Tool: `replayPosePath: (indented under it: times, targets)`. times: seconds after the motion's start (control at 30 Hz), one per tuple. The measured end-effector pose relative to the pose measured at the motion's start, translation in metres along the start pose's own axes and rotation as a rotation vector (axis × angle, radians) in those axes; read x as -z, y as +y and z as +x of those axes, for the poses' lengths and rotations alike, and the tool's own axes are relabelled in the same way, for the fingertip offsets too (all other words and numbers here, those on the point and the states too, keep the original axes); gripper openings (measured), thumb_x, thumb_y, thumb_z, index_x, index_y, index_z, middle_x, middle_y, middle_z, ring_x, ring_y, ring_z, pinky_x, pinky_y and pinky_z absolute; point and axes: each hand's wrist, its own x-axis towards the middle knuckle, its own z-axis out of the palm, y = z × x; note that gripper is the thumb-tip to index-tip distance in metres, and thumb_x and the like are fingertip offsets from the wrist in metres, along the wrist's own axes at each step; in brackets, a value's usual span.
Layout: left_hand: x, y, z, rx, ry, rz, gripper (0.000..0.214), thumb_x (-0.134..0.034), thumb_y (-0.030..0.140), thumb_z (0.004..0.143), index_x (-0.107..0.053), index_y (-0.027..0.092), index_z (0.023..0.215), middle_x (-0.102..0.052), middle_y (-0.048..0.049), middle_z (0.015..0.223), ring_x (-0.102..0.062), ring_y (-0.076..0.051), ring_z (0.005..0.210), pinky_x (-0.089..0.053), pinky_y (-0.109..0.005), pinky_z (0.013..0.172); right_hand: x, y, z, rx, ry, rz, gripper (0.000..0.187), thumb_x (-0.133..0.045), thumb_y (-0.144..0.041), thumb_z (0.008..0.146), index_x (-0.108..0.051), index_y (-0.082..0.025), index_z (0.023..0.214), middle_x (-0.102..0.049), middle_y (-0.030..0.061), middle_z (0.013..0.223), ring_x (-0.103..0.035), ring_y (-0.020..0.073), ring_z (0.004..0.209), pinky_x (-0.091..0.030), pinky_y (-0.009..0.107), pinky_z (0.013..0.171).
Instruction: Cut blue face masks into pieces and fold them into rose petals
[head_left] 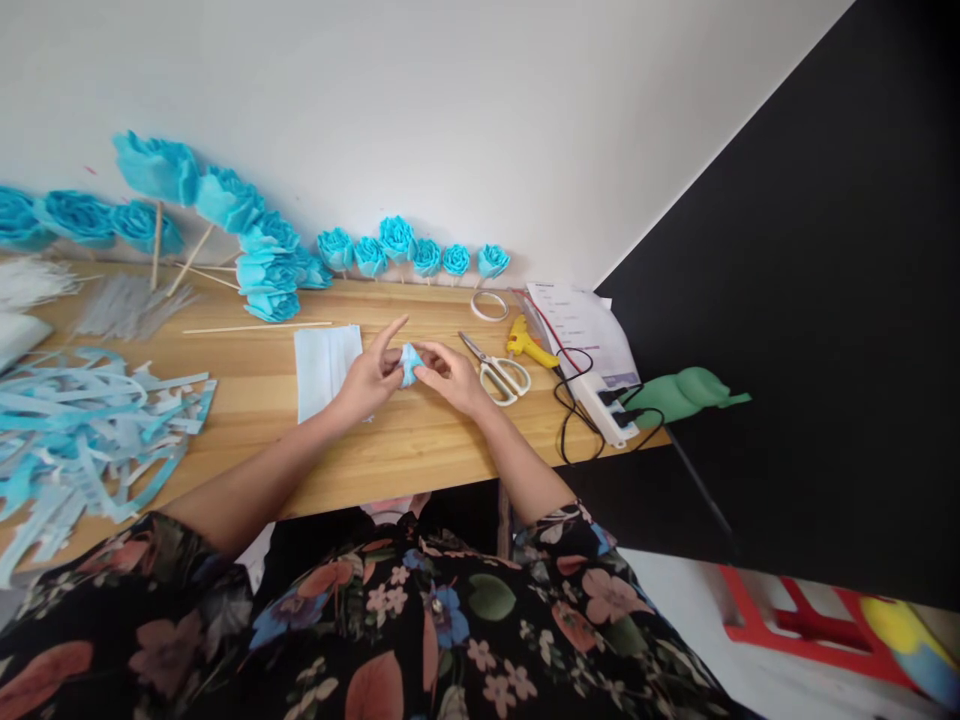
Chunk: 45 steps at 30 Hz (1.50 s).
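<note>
Between my two hands is a small folded piece of light blue material (409, 365), held just above the wooden table. My left hand (370, 378) pinches its left side, with the index finger stretched up and away. From the right, my right hand (451, 376) grips the same piece between thumb and fingers. A stack of pale blue face-mask-like sheets (319, 365) lies beside my left hand. Close to my right hand rest white-handled scissors (504, 380), with a yellow glue gun (529, 342) just beyond them.
Blue artificial roses (397, 240) line the wall, some on wooden sticks. Cut blue and white strips (97, 430) pile up at left. A tape roll (489, 305), papers (581, 325), a power strip (606, 408) with black cords and a green object (686, 392) occupy the right side.
</note>
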Motion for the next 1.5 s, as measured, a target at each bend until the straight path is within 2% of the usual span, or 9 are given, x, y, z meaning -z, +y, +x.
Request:
replayPosePath:
  times: [0.1,0.23,0.57,0.67,0.77,0.87,1.1,1.3,1.5]
  targets:
    - [0.000,0.003,-0.002,-0.009,-0.007,0.081,0.080,-0.065,0.015,0.081,-0.038,0.018,0.155,-0.064,0.0040,0.071,-0.057,-0.013,0.065,-0.044,-0.025,0.065,0.002,-0.001,0.001,0.024,-0.033,-0.027,0.029,-0.065,-0.041,0.085,-0.070,-0.020,0.104,-0.063,0.0032,0.093,-0.057,0.0158,0.086,-0.046,0.028,0.076]
    - [0.000,0.008,-0.003,-0.016,0.007,0.188,0.072,-0.065,0.017,0.081,-0.045,0.020,0.151,-0.062,0.0048,0.069,-0.059,-0.014,0.067,-0.046,-0.025,0.067,0.003,0.000,0.001,0.022,-0.036,0.020,0.027,-0.065,-0.040,0.085,-0.071,-0.020,0.102,-0.062,0.0022,0.091,-0.057,0.0152,0.085,-0.046,0.028,0.076]
    - [0.003,0.014,-0.001,0.044,-0.016,0.022,0.078,-0.056,0.051,0.096,-0.029,0.010,0.156,-0.066,-0.0009,0.071,-0.063,-0.016,0.062,-0.051,-0.029,0.063,0.000,0.014,0.005,-0.038,0.105,0.234,0.035,-0.063,-0.048,0.085,-0.063,-0.020,0.106,-0.064,0.0027,0.096,-0.059,0.0157,0.087,-0.049,0.029,0.081]
    - [0.002,0.016,0.000,0.094,-0.012,0.053,0.086,-0.066,0.055,0.088,-0.033,0.010,0.154,-0.069,-0.0038,0.078,-0.064,-0.017,0.066,-0.051,-0.030,0.065,0.000,0.016,0.005,-0.039,0.149,0.238,0.033,-0.064,-0.047,0.084,-0.059,-0.022,0.105,-0.060,0.0017,0.093,-0.056,0.0156,0.085,-0.050,0.028,0.076]
    - [-0.002,0.017,0.001,0.107,-0.003,0.076,0.086,-0.083,0.051,0.070,-0.051,0.012,0.139,-0.070,-0.0064,0.090,-0.065,-0.020,0.079,-0.051,-0.031,0.073,-0.001,0.019,0.005,-0.049,0.129,0.252,0.031,-0.065,-0.045,0.084,-0.057,-0.023,0.105,-0.058,0.0008,0.093,-0.056,0.0154,0.086,-0.051,0.027,0.076]
    - [-0.003,0.017,0.001,0.080,0.024,0.117,0.055,-0.083,0.050,0.069,-0.066,0.014,0.107,-0.069,-0.0064,0.092,-0.062,-0.020,0.083,-0.048,-0.032,0.076,-0.002,0.020,0.006,-0.042,0.070,0.298,0.030,-0.066,-0.044,0.083,-0.056,-0.023,0.103,-0.059,0.0007,0.093,-0.058,0.0152,0.088,-0.050,0.027,0.081]
    - [0.003,0.016,0.001,0.054,0.120,0.265,0.033,-0.072,0.048,0.077,-0.060,0.017,0.074,-0.054,0.0018,0.063,-0.045,-0.012,0.059,-0.033,-0.026,0.056,-0.002,0.014,0.003,-0.062,-0.022,0.306,0.037,-0.071,-0.046,0.080,-0.061,-0.022,0.107,-0.065,0.0027,0.100,-0.062,0.0167,0.094,-0.049,0.029,0.087]
    - [0.000,0.017,0.001,0.039,0.128,0.343,0.030,-0.069,0.045,0.078,-0.057,0.018,0.070,-0.051,0.0028,0.059,-0.042,-0.012,0.056,-0.032,-0.026,0.055,0.000,0.012,0.002,-0.052,0.045,0.188,0.032,-0.068,-0.051,0.084,-0.068,-0.020,0.094,-0.062,-0.0006,0.083,-0.056,0.0129,0.076,-0.044,0.025,0.071]
    - [0.001,0.016,0.002,0.080,0.032,0.130,0.045,-0.070,0.062,0.078,-0.065,0.017,0.082,-0.066,-0.0034,0.071,-0.057,-0.016,0.066,-0.044,-0.028,0.063,0.003,0.009,0.002,-0.098,0.103,0.192,0.031,-0.066,-0.051,0.084,-0.066,-0.020,0.087,-0.059,-0.0027,0.070,-0.054,0.0127,0.067,-0.043,0.026,0.066]
